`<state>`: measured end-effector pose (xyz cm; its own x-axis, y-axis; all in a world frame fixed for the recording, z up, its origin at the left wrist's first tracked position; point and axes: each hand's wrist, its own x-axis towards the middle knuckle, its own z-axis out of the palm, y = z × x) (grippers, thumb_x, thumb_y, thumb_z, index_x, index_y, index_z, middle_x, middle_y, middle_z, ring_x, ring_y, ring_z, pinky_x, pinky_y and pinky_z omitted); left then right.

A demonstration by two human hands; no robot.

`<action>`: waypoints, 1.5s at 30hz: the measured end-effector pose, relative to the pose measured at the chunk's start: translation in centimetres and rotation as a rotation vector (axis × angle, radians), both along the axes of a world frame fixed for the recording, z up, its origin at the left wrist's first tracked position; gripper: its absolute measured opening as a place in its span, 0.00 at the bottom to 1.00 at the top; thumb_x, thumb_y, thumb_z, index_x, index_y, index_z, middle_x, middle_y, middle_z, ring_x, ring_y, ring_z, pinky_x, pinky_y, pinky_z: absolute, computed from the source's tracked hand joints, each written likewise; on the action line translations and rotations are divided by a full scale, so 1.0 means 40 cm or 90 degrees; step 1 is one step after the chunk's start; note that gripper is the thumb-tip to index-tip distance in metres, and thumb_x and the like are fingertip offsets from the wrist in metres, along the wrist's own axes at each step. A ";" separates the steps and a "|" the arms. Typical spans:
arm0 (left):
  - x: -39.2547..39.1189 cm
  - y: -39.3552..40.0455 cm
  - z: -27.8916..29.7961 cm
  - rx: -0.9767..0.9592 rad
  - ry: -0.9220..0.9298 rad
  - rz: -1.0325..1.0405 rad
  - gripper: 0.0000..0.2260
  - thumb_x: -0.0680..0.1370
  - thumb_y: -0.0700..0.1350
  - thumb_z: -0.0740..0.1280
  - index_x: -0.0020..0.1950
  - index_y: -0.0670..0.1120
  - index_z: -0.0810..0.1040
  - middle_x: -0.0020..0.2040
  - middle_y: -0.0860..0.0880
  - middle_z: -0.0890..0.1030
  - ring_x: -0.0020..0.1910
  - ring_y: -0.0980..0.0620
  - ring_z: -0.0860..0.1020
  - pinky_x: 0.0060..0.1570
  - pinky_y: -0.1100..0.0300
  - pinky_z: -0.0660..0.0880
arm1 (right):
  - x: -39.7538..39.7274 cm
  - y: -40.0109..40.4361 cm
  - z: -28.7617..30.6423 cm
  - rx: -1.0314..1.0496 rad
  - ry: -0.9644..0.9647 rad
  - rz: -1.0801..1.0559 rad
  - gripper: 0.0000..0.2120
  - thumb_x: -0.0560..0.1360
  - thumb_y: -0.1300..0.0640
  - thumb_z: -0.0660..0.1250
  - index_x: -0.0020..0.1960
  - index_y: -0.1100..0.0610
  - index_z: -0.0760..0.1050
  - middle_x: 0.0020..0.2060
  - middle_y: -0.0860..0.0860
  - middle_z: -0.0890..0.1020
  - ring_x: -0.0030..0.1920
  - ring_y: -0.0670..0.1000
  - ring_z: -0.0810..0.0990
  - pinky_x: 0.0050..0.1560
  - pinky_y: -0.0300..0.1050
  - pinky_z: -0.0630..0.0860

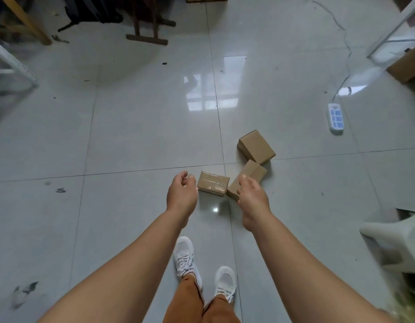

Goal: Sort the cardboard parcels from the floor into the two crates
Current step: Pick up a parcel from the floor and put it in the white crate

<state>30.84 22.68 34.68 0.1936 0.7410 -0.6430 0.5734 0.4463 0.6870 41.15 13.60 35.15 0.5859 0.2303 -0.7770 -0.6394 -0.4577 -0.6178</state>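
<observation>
Three parcels lie on the floor (131, 136) just right of frame centre: taped box (213, 183), middle box (252, 173) partly behind the right hand, far box (256, 146) tilted on an edge above it. Middle and far box touch or nearly touch; taped box sits just beside the middle one.

Left hand (182, 194) reaches down, fingers loosely curled, holding nothing. Right hand (253, 197) same, relaxed, empty; it overlaps the middle box in view, contact can't be told.

Boxes look small, stiff, likely light; tape may be slick. Best grip: span opposite side faces, one per hand.

Glossy tile all round, plenty of room left and ahead. Power strip (335, 118) and cable at right, stool (393, 238) lower right. Crates not in view.
</observation>
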 end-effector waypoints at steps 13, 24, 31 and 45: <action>0.091 0.144 -0.563 -0.060 0.051 -0.121 0.23 0.82 0.52 0.55 0.76 0.52 0.59 0.72 0.52 0.68 0.64 0.51 0.69 0.58 0.58 0.65 | 0.068 0.144 -0.598 -0.095 -0.042 0.087 0.17 0.81 0.49 0.56 0.68 0.50 0.69 0.56 0.48 0.74 0.54 0.50 0.71 0.49 0.40 0.65; 0.110 0.190 -0.911 -0.099 0.064 -0.204 0.26 0.82 0.52 0.56 0.78 0.52 0.52 0.78 0.51 0.58 0.75 0.49 0.59 0.70 0.52 0.60 | 0.107 0.214 -0.962 -0.221 -0.146 0.303 0.33 0.80 0.49 0.59 0.78 0.55 0.47 0.77 0.52 0.55 0.75 0.56 0.57 0.73 0.52 0.58; 0.098 0.217 -1.002 -0.071 0.076 -0.209 0.16 0.81 0.49 0.56 0.70 0.52 0.67 0.67 0.48 0.73 0.61 0.48 0.73 0.60 0.55 0.70 | 0.076 0.268 -1.041 -0.240 -0.213 0.420 0.31 0.77 0.52 0.62 0.74 0.63 0.55 0.74 0.56 0.58 0.72 0.57 0.61 0.71 0.53 0.61; -0.008 0.283 -0.915 -0.127 0.105 0.015 0.14 0.81 0.51 0.52 0.58 0.48 0.74 0.66 0.46 0.68 0.50 0.50 0.72 0.49 0.59 0.65 | 0.033 0.308 -0.915 -0.114 -0.030 0.233 0.27 0.80 0.49 0.58 0.77 0.51 0.55 0.71 0.48 0.61 0.57 0.49 0.67 0.48 0.45 0.66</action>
